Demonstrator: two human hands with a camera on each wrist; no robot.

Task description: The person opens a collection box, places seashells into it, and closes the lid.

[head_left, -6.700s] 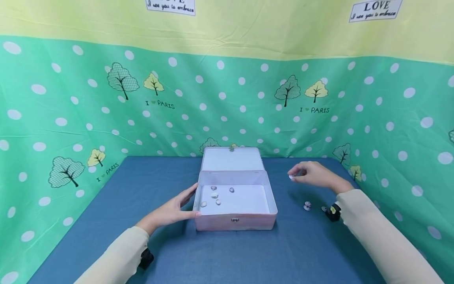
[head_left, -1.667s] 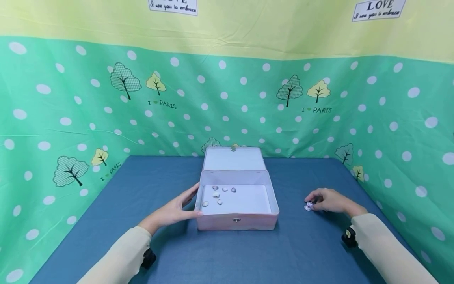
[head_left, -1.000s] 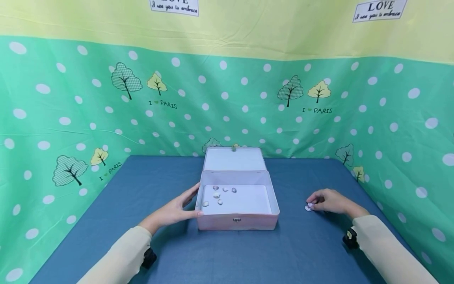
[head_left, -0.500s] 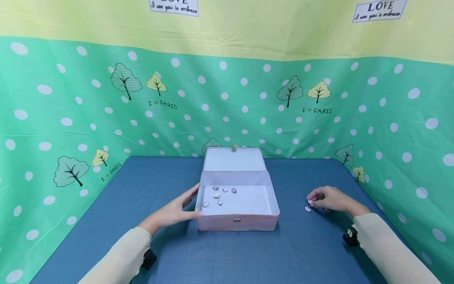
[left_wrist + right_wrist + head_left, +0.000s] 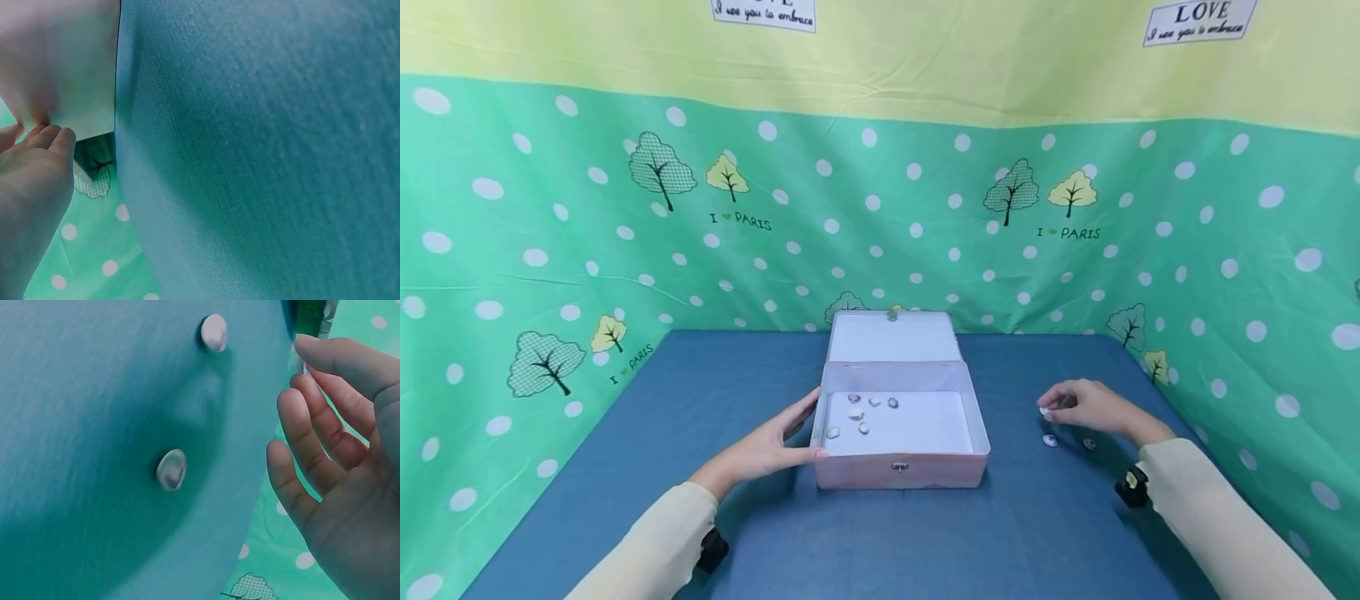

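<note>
My right hand (image 5: 1093,406) pinches a small white seashell (image 5: 300,365) between thumb and fingertips, raised off the blue table; the other fingers are spread and slightly bent in the right wrist view. Below it lie two more shells, a pale one (image 5: 1049,440) and another (image 5: 1089,444) nearer the wrist. At the middle stands a pink tin box (image 5: 857,473) with its white lid (image 5: 891,337) tipped back. Several shells (image 5: 856,413) lie spread over the left part of its floor. My left hand (image 5: 756,450) rests against the box's left side, fingers fairly straight and thumb at the front corner.
A blue cloth (image 5: 895,542) covers the table. Behind and at both sides hangs a green dotted curtain (image 5: 880,225) with tree prints. The box has a metal clasp (image 5: 899,467) on its front wall, and its walls stand above the floor.
One shell more lies in the box than in the oldest frame. My right hand took a shell from the pair on the table and has lifted it slightly leftward. The left hand stays put.
</note>
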